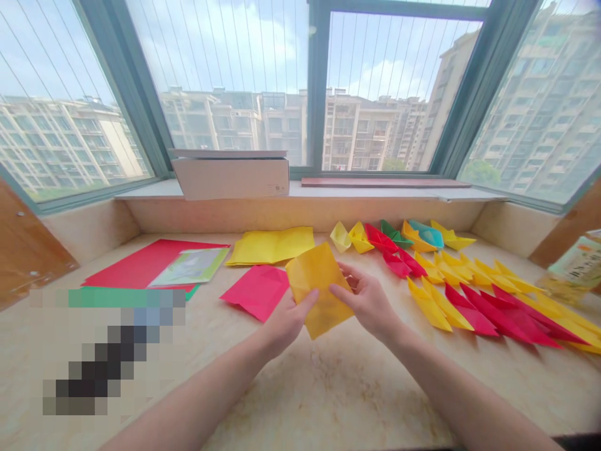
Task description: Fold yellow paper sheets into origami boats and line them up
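A square of yellow paper (319,313) is held up above the marble counter between my two hands. My left hand (288,319) pinches its left edge, thumb on the front face. On the opposite edge my right hand (369,297) grips the same sheet, thumb in front and fingers behind, partly hidden. Faint crease lines run across the paper. Close behind my left hand lies a pink-red paper square (256,291) on the counter. Folded yellow sheets (272,244) lie farther back.
Several folded paper boats (417,235) and pointed folded pieces (507,310) fill the right side. Red sheets (126,263) and a clear packet (190,266) lie left. A white box (232,177) stands on the sill; a plastic container (575,269) stands far right. Part of the left counter is pixelated.
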{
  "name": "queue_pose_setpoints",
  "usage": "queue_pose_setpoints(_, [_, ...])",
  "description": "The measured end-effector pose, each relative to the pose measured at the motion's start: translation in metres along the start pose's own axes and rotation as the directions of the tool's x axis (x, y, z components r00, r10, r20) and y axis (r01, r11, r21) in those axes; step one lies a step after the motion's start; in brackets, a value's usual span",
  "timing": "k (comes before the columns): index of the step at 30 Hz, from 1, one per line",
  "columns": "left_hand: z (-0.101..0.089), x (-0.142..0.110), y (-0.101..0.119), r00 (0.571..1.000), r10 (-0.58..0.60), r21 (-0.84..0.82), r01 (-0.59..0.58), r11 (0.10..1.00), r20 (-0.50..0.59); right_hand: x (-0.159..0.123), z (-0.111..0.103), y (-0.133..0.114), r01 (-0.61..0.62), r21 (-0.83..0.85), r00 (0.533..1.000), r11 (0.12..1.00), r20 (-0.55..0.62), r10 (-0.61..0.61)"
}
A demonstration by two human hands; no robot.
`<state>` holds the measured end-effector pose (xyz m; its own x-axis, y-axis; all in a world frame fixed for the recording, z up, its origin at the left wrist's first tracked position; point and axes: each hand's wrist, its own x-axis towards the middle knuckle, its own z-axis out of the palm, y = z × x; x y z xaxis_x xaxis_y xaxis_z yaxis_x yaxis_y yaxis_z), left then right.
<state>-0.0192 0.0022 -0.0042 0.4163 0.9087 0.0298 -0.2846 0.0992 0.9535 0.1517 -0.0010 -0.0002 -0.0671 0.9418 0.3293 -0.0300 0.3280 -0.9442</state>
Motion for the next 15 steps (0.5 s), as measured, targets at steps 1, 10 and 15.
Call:
queue_pose_setpoints(1, [0.000,0.000,-0.001,1.000,0.016,0.023,-0.016,1.000,0.000,0.000,0.000,0.002,0.022,-0.050,0.999,0.998,-0.025,-0.023])
queue_pose_setpoints(10, [0.000,-0.003,-0.009,0.997,-0.057,0.055,0.053,0.997,0.061,-0.009,0.003,0.007,0.375,-0.534,0.898,0.758,0.007,-0.440])
queue_pose_setpoints(15, [-0.003,-0.001,-0.013,0.996,-0.059,0.054,0.056,0.997,0.061,-0.016,0.011,0.010,0.475,-0.595,0.862,0.648,0.168,-0.478])
